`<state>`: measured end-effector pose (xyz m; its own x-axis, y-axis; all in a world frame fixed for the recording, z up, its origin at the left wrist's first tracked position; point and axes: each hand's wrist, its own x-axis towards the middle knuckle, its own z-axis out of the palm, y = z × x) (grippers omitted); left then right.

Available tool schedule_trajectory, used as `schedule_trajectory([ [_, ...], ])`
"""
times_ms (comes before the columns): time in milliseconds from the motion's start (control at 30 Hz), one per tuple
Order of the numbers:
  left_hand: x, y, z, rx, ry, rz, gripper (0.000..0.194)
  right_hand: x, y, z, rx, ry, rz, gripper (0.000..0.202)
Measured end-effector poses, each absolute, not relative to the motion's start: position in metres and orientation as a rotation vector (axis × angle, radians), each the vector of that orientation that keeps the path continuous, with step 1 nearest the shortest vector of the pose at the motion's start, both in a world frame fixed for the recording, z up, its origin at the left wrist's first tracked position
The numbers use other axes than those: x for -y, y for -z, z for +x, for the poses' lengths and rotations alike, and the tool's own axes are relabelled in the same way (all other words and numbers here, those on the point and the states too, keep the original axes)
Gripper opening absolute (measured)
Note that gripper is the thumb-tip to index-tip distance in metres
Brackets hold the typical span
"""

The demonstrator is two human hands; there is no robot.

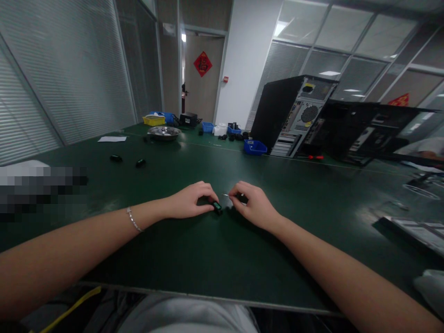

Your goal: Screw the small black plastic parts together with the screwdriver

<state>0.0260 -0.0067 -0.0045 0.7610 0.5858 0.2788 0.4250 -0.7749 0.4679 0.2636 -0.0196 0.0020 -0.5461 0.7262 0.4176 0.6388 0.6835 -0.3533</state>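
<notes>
At the middle of the green table (pixel 194 263), my left hand (pixel 196 199) pinches a small black device (pixel 217 207) between thumb and fingers. A green patch shows on the device's upper face. Just to the right, my right hand (pixel 255 203) is closed round a thin tool (pixel 225 194) with a bright metal tip. Its tip points left toward the device, and a small gap seems to lie between them. Most of the tool is hidden by my fingers, so its exact kind cannot be made out. Two similar small black pieces (pixel 116 158) lie farther off to the left.
A metal bowl (pixel 164 133), a yellow tray (pixel 154 120) and a blue bin (pixel 255 147) stand toward the back. Computer towers (pixel 277 111) rise at the right rear, near a red-handled tool (pixel 315 157). A flat metal part (pixel 416 233) lies at the right.
</notes>
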Motion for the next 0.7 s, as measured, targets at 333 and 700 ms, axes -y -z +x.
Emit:
schedule_trajectory([
  [333, 0.0051, 0.0068, 0.0256, -0.928, -0.632, 2.567, 0.025, 0.0237, -0.0044, 0.2632, 2.465, -0.206, -1.021, 0.01],
  [700, 0.0051, 0.0055, 0.0295, -0.929, -0.638, 2.569, 0.018, 0.0234, -0.0034, 0.2626, 2.512, -0.204, -1.027, 0.013],
])
